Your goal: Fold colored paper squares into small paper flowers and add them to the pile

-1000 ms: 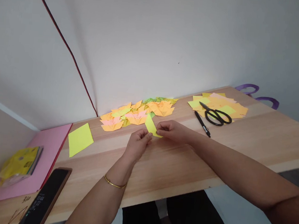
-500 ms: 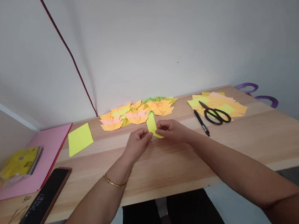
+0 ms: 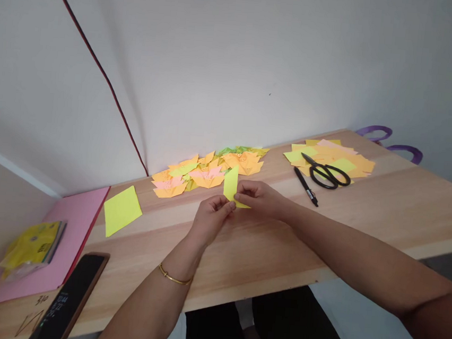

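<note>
Both my hands meet over the middle of the wooden table point(image 3: 266, 248) and pinch a small folded yellow paper point(image 3: 231, 185). My left hand point(image 3: 210, 220) grips its lower edge with closed fingers; a thin gold bangle sits on that wrist. My right hand point(image 3: 261, 198) pinches the paper's right side. The paper stands nearly upright between the fingertips. Just behind it lies a pile of folded orange, pink and green paper pieces point(image 3: 208, 170).
A loose yellow square sheet point(image 3: 122, 210) lies at the left beside a pink folder point(image 3: 54, 249) carrying a yellow packet point(image 3: 30, 249). A dark phone point(image 3: 67, 298) rests at the near left edge. Black scissors point(image 3: 325, 174) and a pen point(image 3: 306, 187) lie by a spread of coloured squares point(image 3: 342, 158) at the right.
The yellow paper has been turned from slanting left to nearly upright between my fingertips. Both hands stay in almost the same place.
</note>
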`<state>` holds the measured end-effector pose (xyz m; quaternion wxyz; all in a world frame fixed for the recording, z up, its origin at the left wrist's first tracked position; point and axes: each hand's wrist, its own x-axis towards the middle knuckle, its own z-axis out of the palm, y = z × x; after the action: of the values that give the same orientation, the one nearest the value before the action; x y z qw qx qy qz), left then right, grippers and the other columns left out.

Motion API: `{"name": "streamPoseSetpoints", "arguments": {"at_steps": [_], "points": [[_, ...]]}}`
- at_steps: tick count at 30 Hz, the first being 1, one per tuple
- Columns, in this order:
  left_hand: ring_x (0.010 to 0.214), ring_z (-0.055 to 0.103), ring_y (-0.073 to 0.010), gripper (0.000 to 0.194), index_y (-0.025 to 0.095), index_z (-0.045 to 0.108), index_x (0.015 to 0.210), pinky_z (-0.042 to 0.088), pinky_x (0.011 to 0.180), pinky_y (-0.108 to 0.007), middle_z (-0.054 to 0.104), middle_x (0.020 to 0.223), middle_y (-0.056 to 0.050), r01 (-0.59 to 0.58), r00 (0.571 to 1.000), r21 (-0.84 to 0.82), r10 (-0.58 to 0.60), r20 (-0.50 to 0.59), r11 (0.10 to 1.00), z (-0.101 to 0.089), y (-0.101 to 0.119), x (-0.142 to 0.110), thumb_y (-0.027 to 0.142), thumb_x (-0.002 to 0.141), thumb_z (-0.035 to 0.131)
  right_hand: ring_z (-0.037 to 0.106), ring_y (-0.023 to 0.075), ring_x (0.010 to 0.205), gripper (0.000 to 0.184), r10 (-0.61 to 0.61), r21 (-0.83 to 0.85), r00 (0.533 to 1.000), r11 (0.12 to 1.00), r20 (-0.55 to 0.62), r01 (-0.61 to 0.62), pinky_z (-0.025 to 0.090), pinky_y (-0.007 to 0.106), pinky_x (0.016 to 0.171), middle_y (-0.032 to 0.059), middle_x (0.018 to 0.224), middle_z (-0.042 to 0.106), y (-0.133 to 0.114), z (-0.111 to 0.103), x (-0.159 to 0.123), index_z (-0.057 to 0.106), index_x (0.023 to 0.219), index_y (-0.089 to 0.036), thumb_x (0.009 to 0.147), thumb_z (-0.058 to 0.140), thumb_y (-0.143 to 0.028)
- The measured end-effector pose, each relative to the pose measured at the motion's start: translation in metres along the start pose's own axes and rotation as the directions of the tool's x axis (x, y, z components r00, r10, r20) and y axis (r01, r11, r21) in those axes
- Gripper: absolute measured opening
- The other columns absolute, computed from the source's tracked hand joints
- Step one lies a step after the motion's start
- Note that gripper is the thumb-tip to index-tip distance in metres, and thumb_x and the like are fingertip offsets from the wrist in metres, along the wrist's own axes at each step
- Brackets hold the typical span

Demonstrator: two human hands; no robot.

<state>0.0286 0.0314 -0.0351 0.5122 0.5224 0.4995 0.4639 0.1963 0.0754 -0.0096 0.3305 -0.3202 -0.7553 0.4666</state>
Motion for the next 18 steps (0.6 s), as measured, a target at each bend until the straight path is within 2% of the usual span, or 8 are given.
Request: {"name": "streamPoseSetpoints", "arguments": {"at_steps": [4, 8, 10, 12, 15, 18], "points": [[0.050, 0.041, -0.0077, 0.026, 0.016, 0.053, 0.065, 0.029, 0.050, -0.021, 0.051, 0.055, 0.003, -0.029, 0.999, 0.130, 0.027, 0.018, 0.991, -0.001, 0.004, -0.003, 0.039, 0.075, 0.060, 0.038, 0.0096, 0.060, 0.017, 0.033, 0.037, 0.999, 0.999, 0.031, -0.034, 0.031, 0.023, 0.055, -0.0025, 0.065, 0.044, 0.003, 0.001, 0.000, 0.049, 0.067, -0.017, 0.078, 0.051, -0.029], [0.052, 0.040, -0.0084, 0.024, 0.016, 0.054, 0.065, 0.029, 0.050, -0.021, 0.051, 0.056, 0.003, -0.066, 0.997, 0.262, 0.056, 0.043, 0.963, -0.002, 0.011, -0.005, 0.037, 0.076, 0.058, 0.037, 0.0087, 0.058, 0.017, 0.051, 0.057, 0.997, 0.997, 0.058, -0.054, 0.029, 0.023, 0.054, -0.0038, 0.063, 0.042, 0.006, 0.001, 0.000, 0.048, 0.066, -0.017, 0.077, 0.052, -0.029], [0.052, 0.041, -0.0082, 0.024, 0.016, 0.056, 0.066, 0.029, 0.050, -0.021, 0.053, 0.057, 0.003, -0.044, 0.999, 0.222, 0.037, 0.037, 0.974, -0.002, 0.012, -0.005, 0.038, 0.075, 0.059, 0.036, 0.0083, 0.057, 0.018, 0.044, 0.040, 0.999, 0.998, 0.026, -0.045, 0.028, 0.023, 0.054, -0.0042, 0.062, 0.040, 0.006, 0.000, -0.001, 0.047, 0.065, -0.017, 0.076, 0.053, -0.029], [0.053, 0.044, -0.0083, 0.022, 0.016, 0.059, 0.070, 0.031, 0.052, -0.021, 0.054, 0.059, 0.002, -0.026, 1.000, 0.107, 0.026, 0.006, 0.994, -0.001, 0.011, -0.004, 0.038, 0.074, 0.061, 0.036, 0.0083, 0.058, 0.018, 0.047, 0.033, 0.999, 0.998, 0.024, -0.048, 0.028, 0.023, 0.054, -0.0041, 0.062, 0.041, 0.006, -0.001, -0.001, 0.049, 0.065, -0.016, 0.077, 0.053, -0.029], [0.057, 0.050, -0.0092, 0.019, 0.016, 0.061, 0.073, 0.038, 0.058, -0.022, 0.058, 0.062, 0.001, -0.030, 0.998, -0.058, 0.027, -0.057, 0.998, -0.001, 0.007, -0.002, 0.035, 0.072, 0.064, 0.041, 0.0089, 0.059, 0.015, 0.068, 0.068, 0.994, 0.995, 0.083, -0.074, 0.031, 0.023, 0.054, -0.0028, 0.066, 0.048, 0.004, -0.001, -0.001, 0.055, 0.073, -0.016, 0.077, 0.054, -0.030], [0.057, 0.052, -0.0089, 0.018, 0.015, 0.061, 0.072, 0.039, 0.059, -0.022, 0.059, 0.062, 0.000, -0.027, 0.997, -0.083, 0.021, -0.073, 0.996, -0.001, 0.003, 0.000, 0.032, 0.070, 0.067, 0.049, 0.0113, 0.066, 0.018, 0.068, 0.148, 0.988, 0.985, 0.135, -0.088, 0.037, 0.024, 0.059, 0.0006, 0.077, 0.058, 0.002, 0.000, -0.002, 0.060, 0.085, -0.016, 0.076, 0.055, -0.031]]}}
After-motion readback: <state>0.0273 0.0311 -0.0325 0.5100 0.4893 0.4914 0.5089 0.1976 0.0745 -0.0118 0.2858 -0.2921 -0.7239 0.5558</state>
